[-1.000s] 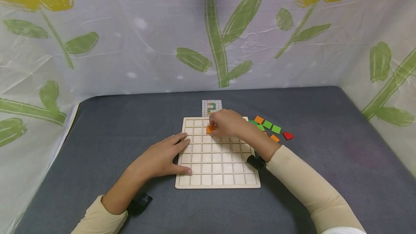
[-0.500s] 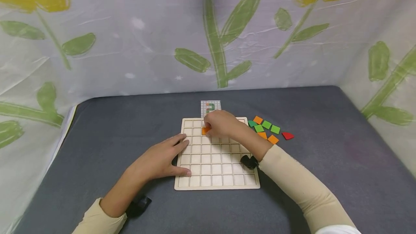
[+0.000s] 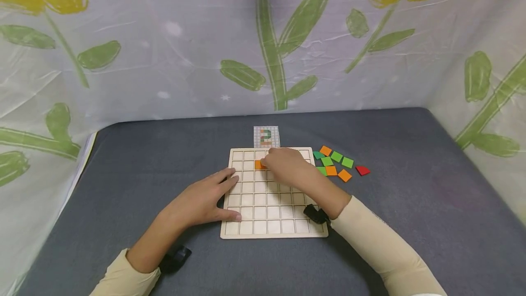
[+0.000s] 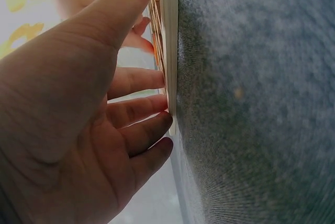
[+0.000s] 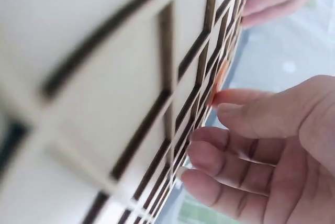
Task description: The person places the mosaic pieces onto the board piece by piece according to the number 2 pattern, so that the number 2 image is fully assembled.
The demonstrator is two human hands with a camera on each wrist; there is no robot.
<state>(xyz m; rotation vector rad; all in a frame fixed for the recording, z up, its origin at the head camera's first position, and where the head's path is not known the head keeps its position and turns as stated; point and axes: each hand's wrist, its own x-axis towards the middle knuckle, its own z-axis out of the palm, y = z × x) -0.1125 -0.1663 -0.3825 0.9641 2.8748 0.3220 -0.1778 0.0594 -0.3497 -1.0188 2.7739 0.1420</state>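
Head view: your right hand (image 3: pixel 287 164) lies over the far rows of the board (image 3: pixel 274 214), its fingertips at an orange tile (image 3: pixel 259 165) that sits in a cell of the second row from the far edge, left of the board's middle. Whether those fingers pinch the tile or only press on it you cannot tell from here. Your left hand (image 3: pixel 203 200) lies flat against the board's left edge, fingers straight, thumb on the near left cells. Right of the board's far corner lie the loose tiles (image 3: pixel 334 162), green and orange, with a red piece (image 3: pixel 363 170) furthest out. A small pattern card (image 3: pixel 266 136) touches the board's far edge.

Left wrist view: your left hand (image 4: pixel 89 130) is spread, fingertips resting against the board's rim (image 4: pixel 170 51) on the grey cloth (image 4: pixel 256 103); it holds nothing.

Right wrist view: the board's grid (image 5: pixel 131 93) fills the frame. Your right hand (image 5: pixel 272 145) has loosely bent fingers, and one fingertip touches the orange tile (image 5: pixel 220 77); the grip is not clear here either.

The tile looks thin, stiff and light, probably smooth-faced, so it may skid under a flat finger. Take it by two opposite edges, or slide it with one fingertip pressing down.
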